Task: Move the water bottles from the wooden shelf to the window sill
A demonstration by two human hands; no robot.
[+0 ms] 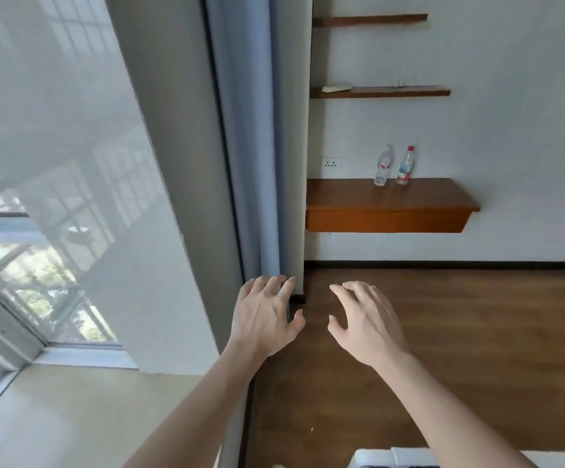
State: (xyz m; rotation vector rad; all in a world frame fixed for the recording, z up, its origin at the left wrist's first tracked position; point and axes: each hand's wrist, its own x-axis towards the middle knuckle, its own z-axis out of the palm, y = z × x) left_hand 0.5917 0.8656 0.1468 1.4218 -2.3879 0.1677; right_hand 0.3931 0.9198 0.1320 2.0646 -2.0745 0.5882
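Two clear water bottles stand upright side by side on the wide wooden shelf (358, 197) on the far wall. The left bottle (383, 166) has a pale cap; the right bottle (406, 166) has a red cap and a blue-red label. The beige window sill (71, 417) lies at the lower left under the window. My left hand (264, 315) and my right hand (365, 319) reach forward in mid-air, fingers relaxed and spread, holding nothing. Both are far short of the shelf.
A blue curtain (250, 146) and a grey wall column (173, 163) separate the window bay from the room. Two thinner shelves (392, 92) hang above the wide one, a pale flat object lying on the lower. A wall socket (331, 162) sits left of the bottles. Wooden floor stretches ahead.
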